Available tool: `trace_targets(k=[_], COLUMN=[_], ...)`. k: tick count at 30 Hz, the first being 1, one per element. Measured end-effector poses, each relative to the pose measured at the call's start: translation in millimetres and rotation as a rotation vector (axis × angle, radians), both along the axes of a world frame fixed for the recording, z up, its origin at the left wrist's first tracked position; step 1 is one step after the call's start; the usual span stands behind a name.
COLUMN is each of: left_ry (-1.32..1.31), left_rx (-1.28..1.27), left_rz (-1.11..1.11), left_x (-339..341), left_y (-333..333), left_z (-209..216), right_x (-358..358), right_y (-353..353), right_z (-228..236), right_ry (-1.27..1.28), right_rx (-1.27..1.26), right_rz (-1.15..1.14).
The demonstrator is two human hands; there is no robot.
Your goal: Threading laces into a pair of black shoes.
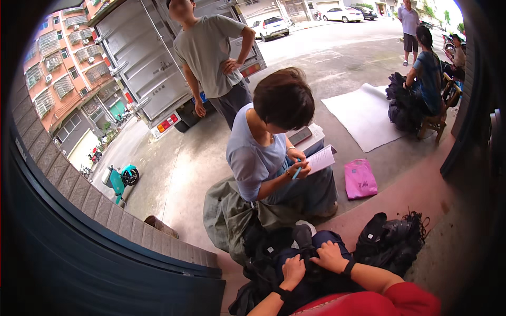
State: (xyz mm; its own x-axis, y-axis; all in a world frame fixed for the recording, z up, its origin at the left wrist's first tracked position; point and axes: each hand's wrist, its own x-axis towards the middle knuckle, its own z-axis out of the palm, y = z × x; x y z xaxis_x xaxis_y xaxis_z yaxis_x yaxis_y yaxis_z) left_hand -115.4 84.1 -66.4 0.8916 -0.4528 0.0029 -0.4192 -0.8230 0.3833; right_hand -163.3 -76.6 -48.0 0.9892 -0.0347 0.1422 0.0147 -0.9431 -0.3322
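Hands of the wearer are at work below the pink bag [361, 179], nearer the camera and a little to its left, over a dark heap in the lap. Left hand [293, 271] and right hand [330, 257] are close together without touching one another, fingers bent down onto a black item [313, 271] that lies between them, lower left of the pink bag. Their fingertips merge with the dark material, so I cannot tell whether either one grips it or merely rests on it. Each wrist wears a black band, and a red sleeve [416, 303] covers the upper part of the right arm.

Just below the pink bag, slightly to its right, black shoes [392, 239] lie piled on the ground, thin laces spilling from the far end. To the left of the pink bag sits a person in a pale blue top [253, 152], head bowed, with a blue pen [297, 171] in hand and an open notebook [320, 159]. Grey-green cloth [226, 210] bunches up farther left of the pink bag, behind that sitter. Beyond the pink bag, a white sheet [363, 118] is spread on the ground; past its right side, another person sits on a wooden stool [433, 126] against a black bundle [403, 102].
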Motion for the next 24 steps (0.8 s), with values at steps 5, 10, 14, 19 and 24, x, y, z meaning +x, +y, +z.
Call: trace_targets(k=[5, 10, 14, 19, 24], left_ry=[0.047, -0.006, -0.056, -0.327, 0.255], left_rx=[-0.25, -0.235, -0.074, -0.058, -0.297], left_rz=[0.002, -0.023, -0.08, -0.183, -0.247], left_x=[6.3, 14.3, 18.6, 22.5, 58.7], left_y=[4.3, -2.5, -7.2, -8.5, -54.6], left_z=[-7.9, 6.5, 10.2, 52.0, 47.4], right_x=[7.6, 16.0, 26.7, 14.9, 7.6], right_y=[-2.7, -5.0, -10.4, -12.1, -3.6], right_z=[-11.4, -0.8, -9.3, -17.0, -16.2], right_ry=[0.029, -0.073, -0.031, -0.027, -0.061], right_rx=[0.075, 0.129, 0.177, 0.187, 0.205], right_rz=[-0.035, -0.054, -0.021, 0.062, 0.122])
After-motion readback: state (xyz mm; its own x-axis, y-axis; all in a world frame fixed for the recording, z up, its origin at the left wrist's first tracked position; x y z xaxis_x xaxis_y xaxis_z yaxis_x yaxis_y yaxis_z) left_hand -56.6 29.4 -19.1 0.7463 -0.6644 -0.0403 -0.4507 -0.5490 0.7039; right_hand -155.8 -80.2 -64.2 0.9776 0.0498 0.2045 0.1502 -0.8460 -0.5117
